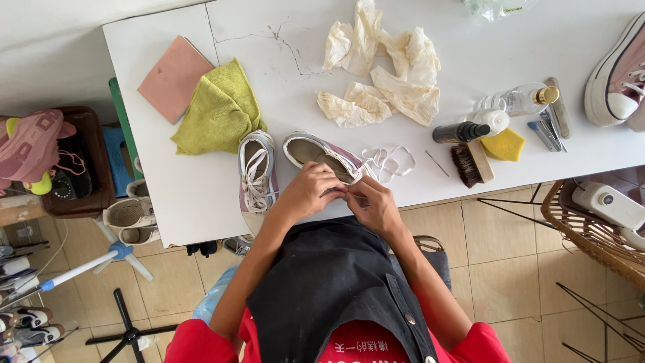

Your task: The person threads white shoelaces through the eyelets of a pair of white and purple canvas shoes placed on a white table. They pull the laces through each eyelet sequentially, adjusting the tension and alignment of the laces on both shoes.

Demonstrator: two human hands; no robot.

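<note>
Two small white sneakers lie at the table's near edge. The left sneaker (256, 169) is laced and sits alone. The right sneaker (316, 152) is unlaced, and both my hands rest on its near end. My left hand (308, 190) and my right hand (373, 204) pinch a white shoelace (384, 161) between their fingertips. The rest of that lace lies in loose loops on the table just beyond my right hand.
On the white table (188, 195) lie a green cloth (218, 111), a pink square pad (173, 77), crumpled cream rags (383, 70), a brush (470, 163), a yellow sponge (504, 144), bottles (517, 101) and a large pink sneaker (617, 77). A wicker basket (591, 228) stands right.
</note>
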